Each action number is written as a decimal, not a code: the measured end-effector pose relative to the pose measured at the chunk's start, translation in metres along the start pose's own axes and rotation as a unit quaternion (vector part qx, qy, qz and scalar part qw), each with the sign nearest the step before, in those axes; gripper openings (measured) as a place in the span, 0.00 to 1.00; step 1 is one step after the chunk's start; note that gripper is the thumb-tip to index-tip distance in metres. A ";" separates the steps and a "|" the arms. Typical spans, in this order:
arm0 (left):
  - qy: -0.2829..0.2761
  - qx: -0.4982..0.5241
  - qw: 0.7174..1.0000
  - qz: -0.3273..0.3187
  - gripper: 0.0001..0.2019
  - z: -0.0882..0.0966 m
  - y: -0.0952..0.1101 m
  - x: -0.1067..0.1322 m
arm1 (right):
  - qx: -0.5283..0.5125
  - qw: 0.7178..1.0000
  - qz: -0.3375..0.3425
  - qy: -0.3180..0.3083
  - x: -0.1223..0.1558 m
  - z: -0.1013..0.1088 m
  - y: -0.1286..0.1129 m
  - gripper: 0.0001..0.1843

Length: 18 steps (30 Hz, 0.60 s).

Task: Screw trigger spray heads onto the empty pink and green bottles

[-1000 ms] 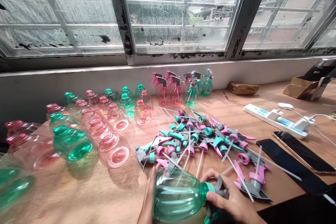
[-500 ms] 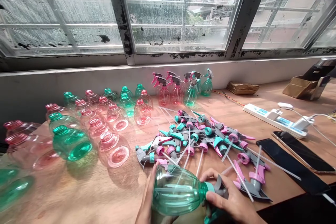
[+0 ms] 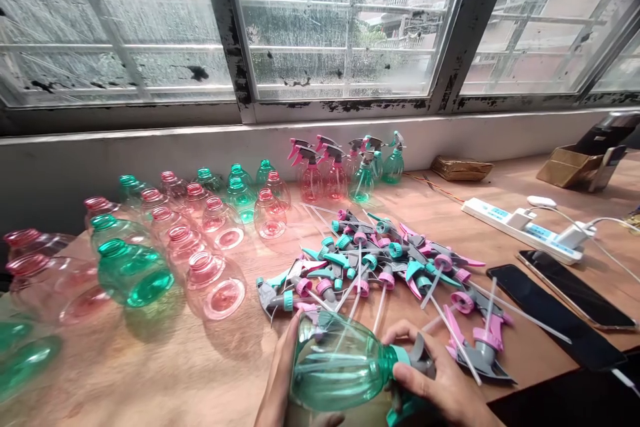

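A green plastic bottle (image 3: pixel 337 363) lies on its side at the bottom centre, held between both hands. My left hand (image 3: pixel 277 383) wraps round its base end. My right hand (image 3: pixel 440 380) grips the grey and teal spray head (image 3: pixel 417 360) sitting at the bottle's neck. Just beyond, a pile of loose spray heads (image 3: pixel 380 267) in pink, teal and grey lies on the wooden table (image 3: pixel 225 373), their dip tubes sticking out.
Several open pink and green bottles (image 3: pixel 200 233) stand at the left. Several capped spray bottles (image 3: pixel 345 167) stand by the wall. A power strip (image 3: pixel 520 227), two phones (image 3: pixel 555 313) and a cardboard box (image 3: pixel 575 167) lie at the right.
The green bottle has shifted slightly in my hands, its base tipping a little up and left. Both hands keep their hold.
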State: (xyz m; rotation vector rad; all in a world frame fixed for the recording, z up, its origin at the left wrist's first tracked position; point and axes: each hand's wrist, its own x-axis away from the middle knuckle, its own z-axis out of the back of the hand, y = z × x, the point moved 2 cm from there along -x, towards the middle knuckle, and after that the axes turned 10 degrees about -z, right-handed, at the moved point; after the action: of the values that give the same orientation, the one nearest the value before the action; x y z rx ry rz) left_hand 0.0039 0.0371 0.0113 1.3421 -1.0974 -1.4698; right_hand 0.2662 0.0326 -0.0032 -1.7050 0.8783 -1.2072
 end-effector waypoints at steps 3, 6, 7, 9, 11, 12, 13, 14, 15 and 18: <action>-0.004 0.009 1.000 0.011 0.20 -0.006 0.001 0.001 | 0.001 1.000 -0.002 -0.010 0.000 -0.001 0.000 0.29; -0.009 0.017 1.000 0.025 0.23 -0.009 -0.002 0.002 | 0.005 1.000 0.000 -0.009 0.000 -0.001 -0.001 0.29; -0.008 0.019 0.999 0.030 0.24 -0.009 -0.004 0.002 | 0.006 1.000 -0.003 -0.014 0.000 -0.001 -0.001 0.29; -0.004 0.021 0.999 0.041 0.28 -0.007 -0.008 0.000 | 0.007 1.000 -0.012 -0.025 0.000 -0.002 -0.002 0.30; 0.001 0.022 0.998 0.055 0.31 -0.002 -0.014 -0.002 | 0.007 1.000 -0.017 -0.024 0.000 -0.002 -0.002 0.30; 0.004 0.022 0.998 0.062 0.31 0.000 -0.016 -0.003 | 0.007 1.000 -0.015 -0.017 0.000 -0.001 -0.002 0.31; 0.007 0.021 0.997 0.069 0.31 0.003 -0.019 -0.005 | 0.007 1.000 -0.012 -0.011 0.000 -0.001 -0.002 0.31; 0.010 0.020 0.997 0.075 0.30 0.006 -0.022 -0.007 | 0.007 1.000 -0.008 -0.008 0.000 -0.001 -0.002 0.30; 0.012 0.023 0.996 0.083 0.29 0.008 -0.024 -0.009 | 0.008 1.000 -0.004 -0.008 0.000 -0.001 -0.001 0.30; 0.010 0.053 0.992 0.114 0.28 0.010 -0.030 -0.013 | 0.006 1.000 -0.011 -0.011 -0.001 -0.001 -0.001 0.30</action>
State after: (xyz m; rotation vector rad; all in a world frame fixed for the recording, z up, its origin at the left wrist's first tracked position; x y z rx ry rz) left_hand -0.0061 0.0580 -0.0143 1.2533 -1.2855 -1.2444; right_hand 0.2650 0.0333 -0.0022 -1.7188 0.8395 -1.2032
